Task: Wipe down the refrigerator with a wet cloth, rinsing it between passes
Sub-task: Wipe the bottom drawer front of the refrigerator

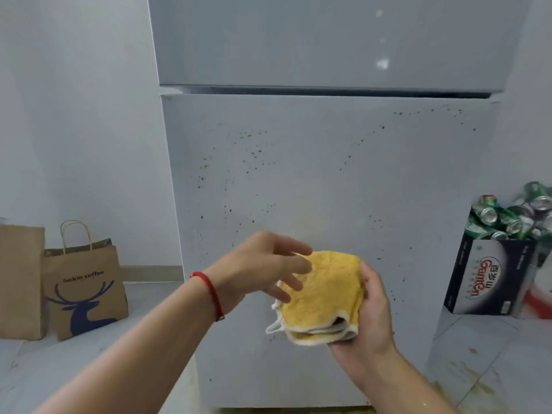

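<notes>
Two hands: right [369, 312] grips one folded cloth [322, 297], left [265, 264] spread.

Two brown paper bags [59, 282] stand lower left on the floor; dark box [490, 276] of crushed green cans [507, 216] at right edge.

The refrigerator [325, 174] stands in the middle; two paper bags [85, 282] stand on the floor at its left, a box of cans [493, 276] at its right.
</notes>
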